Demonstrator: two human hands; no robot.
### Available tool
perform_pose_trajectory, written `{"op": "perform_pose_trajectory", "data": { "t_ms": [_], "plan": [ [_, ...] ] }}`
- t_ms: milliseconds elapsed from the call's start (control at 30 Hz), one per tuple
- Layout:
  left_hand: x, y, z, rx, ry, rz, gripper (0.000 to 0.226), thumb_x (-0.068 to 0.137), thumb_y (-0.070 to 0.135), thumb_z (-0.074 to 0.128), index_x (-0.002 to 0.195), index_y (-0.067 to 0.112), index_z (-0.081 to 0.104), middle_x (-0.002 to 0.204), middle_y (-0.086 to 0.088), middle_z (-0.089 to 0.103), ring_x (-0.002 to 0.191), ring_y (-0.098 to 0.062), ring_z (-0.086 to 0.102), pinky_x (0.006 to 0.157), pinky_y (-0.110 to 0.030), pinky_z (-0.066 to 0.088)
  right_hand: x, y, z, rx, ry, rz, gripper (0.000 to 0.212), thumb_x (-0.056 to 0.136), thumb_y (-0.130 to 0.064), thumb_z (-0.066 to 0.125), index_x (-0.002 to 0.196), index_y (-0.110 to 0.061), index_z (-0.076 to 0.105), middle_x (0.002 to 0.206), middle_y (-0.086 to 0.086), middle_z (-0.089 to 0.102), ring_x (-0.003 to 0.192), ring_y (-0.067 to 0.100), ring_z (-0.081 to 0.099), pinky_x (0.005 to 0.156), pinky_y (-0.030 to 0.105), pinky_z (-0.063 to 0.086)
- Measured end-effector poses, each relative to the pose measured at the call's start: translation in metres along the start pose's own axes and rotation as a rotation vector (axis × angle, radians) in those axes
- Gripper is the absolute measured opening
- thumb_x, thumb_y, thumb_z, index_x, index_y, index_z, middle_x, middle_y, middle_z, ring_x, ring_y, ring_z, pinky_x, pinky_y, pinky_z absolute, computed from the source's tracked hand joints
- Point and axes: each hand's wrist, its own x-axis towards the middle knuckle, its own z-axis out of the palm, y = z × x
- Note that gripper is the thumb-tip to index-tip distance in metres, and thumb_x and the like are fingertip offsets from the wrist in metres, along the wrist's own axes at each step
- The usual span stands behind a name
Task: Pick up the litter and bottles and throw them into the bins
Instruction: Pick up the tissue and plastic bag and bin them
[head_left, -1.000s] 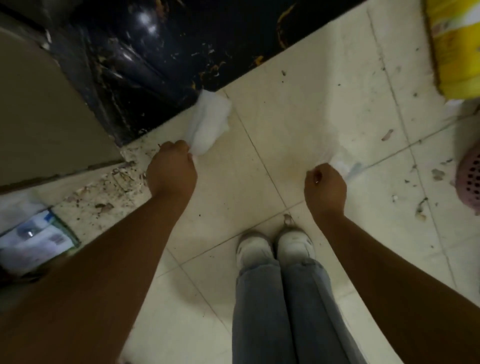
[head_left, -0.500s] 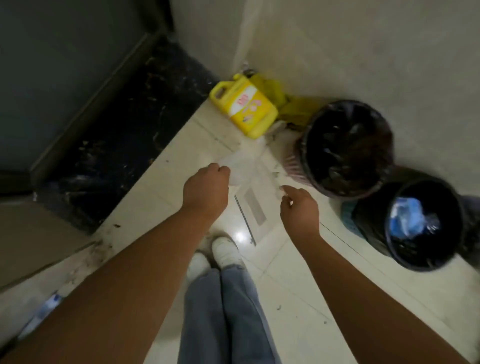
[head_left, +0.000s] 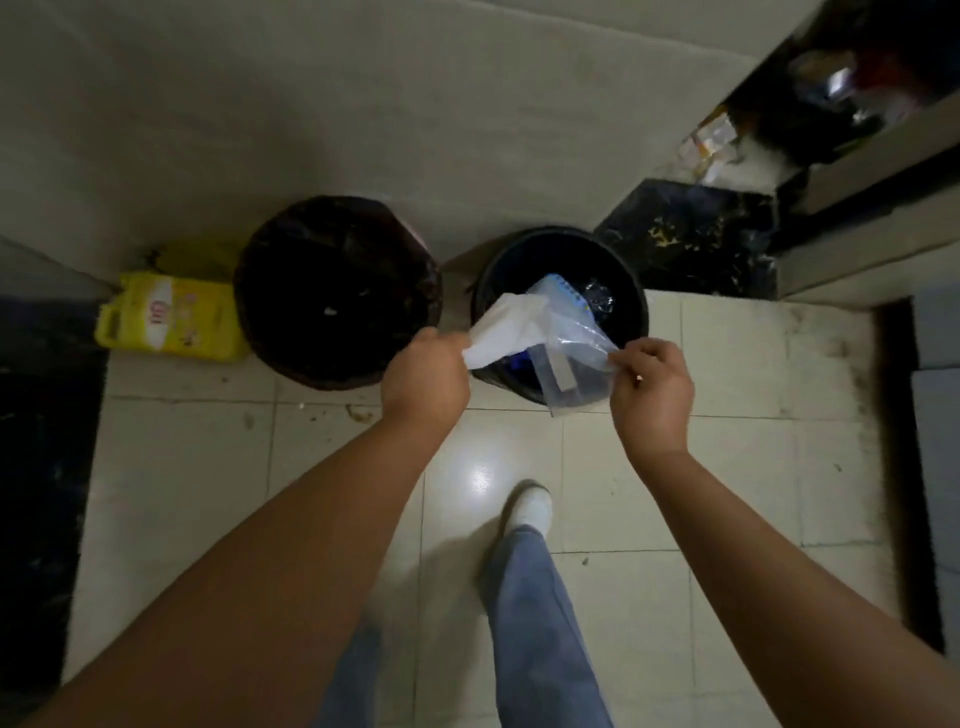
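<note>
Viewed from above, standing on a pale tiled floor (head_left: 623, 467) with grime along the grout lines.

Left hand (head_left: 425, 379): clenched on the end of a white crumpled paper (head_left: 506, 332), held over the near rim of the right bin (head_left: 561, 312).

Right hand (head_left: 652, 395): pinching, between thumb and fingers, the corner of a clear plastic bag (head_left: 569, 358). Bag hanging over the near edge of the same bin, carrying a grey strip, seemingly tape or a label; no writing legible on it. Paper and bag overlapping above the bin mouth; touching or not, cannot tell.

Right bin: black, round, against the wall (head_left: 363, 104). Inside, a blue-and-white printed item (head_left: 566, 293) with a dotted blue edge, text too small to read, and dark crumpled plastic beside it.

Left bin (head_left: 337, 291): round, lined with a black bag, just beside the right bin; a small white scrap inside near the centre.

Yellow jug (head_left: 171, 325): lying on its side at the wall, touching the left bin's left side. White label with red characters, blurred, not readable; brand not identifiable.

Dark marble threshold (head_left: 691, 239) to the right of the bins. One white shoe (head_left: 532, 506) and blue trouser legs visible below the hands.
</note>
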Motion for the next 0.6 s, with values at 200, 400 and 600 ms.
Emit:
{"op": "perform_pose_trajectory", "data": {
  "t_ms": [200,400,600],
  "plan": [
    [0.054,0.073,0.062,0.007,-0.022,-0.034,0.031,0.098,0.005,0.042,0.125,0.005,0.058,0.123,-0.022,0.058,0.110,-0.035,0.057,0.087,-0.036,0.048,0.049,0.066,0.003,0.058,-0.138,0.065,0.027,0.091,0.003,0.047,0.115,0.009,0.058,0.126,0.023,0.052,0.109,0.032,0.054,0.091,0.013,0.035],
    [0.120,0.078,0.116,0.097,-0.070,0.024,0.035,0.095,-0.002,0.045,0.129,-0.006,0.048,0.125,-0.028,0.055,0.116,-0.039,0.053,0.097,-0.041,0.045,0.089,0.115,0.072,0.186,-0.235,0.257,0.035,0.093,0.002,0.040,0.126,0.003,0.051,0.137,0.019,0.048,0.125,0.030,0.046,0.103,0.025,0.030],
    [0.134,0.073,0.142,0.316,-0.219,0.222,0.040,0.091,-0.010,0.049,0.131,-0.011,0.046,0.130,-0.030,0.052,0.121,-0.038,0.049,0.104,-0.039,0.039,0.084,0.149,0.096,0.158,-0.384,0.313,0.044,0.094,-0.002,0.039,0.138,-0.002,0.032,0.149,0.020,0.029,0.136,0.031,0.031,0.108,0.032,0.028]
  ]
}}
